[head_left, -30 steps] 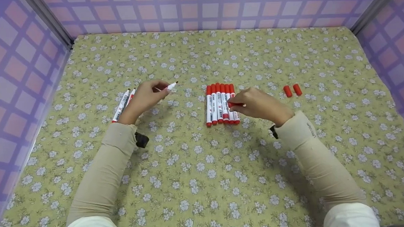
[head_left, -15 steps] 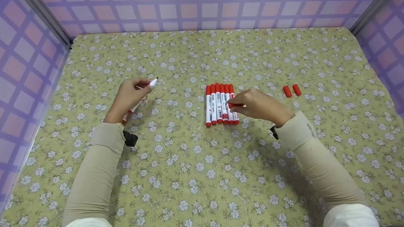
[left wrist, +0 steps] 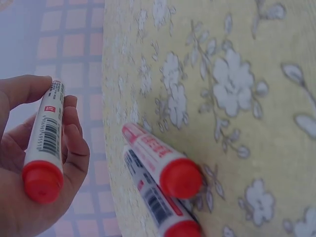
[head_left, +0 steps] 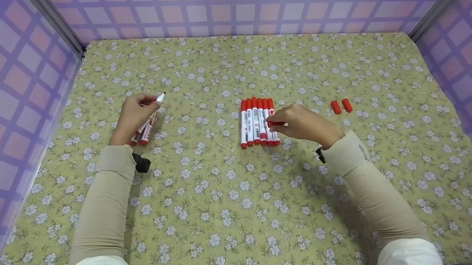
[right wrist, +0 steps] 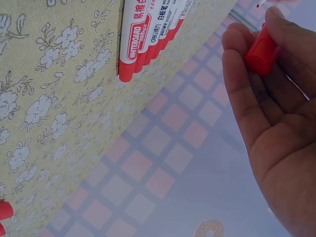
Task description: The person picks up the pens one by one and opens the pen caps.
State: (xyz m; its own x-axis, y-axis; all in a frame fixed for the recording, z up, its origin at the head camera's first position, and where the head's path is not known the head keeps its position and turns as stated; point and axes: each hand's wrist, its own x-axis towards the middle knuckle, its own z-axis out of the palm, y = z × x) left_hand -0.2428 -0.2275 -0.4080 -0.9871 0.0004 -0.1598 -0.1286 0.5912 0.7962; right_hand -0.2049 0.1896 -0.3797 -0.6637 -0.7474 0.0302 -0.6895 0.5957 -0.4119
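The left hand (head_left: 135,113) has moved left with its open marker (head_left: 154,106), down to the two markers (head_left: 143,133) lying on the worktop (head_left: 240,213). Its fingers (left wrist: 74,148) curl round the light, stiff, smooth barrel, best held mid-way. The right hand (head_left: 300,123) pinches a small red cap (right wrist: 260,49) beside the row of capped markers (head_left: 257,121).

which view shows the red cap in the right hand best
The right wrist view: the red cap fills a clear patch there, pinched between fingers and thumb of the right hand. The head view shows only a small red sliver poking out of that hand beside the marker row. The left wrist view misses it entirely.
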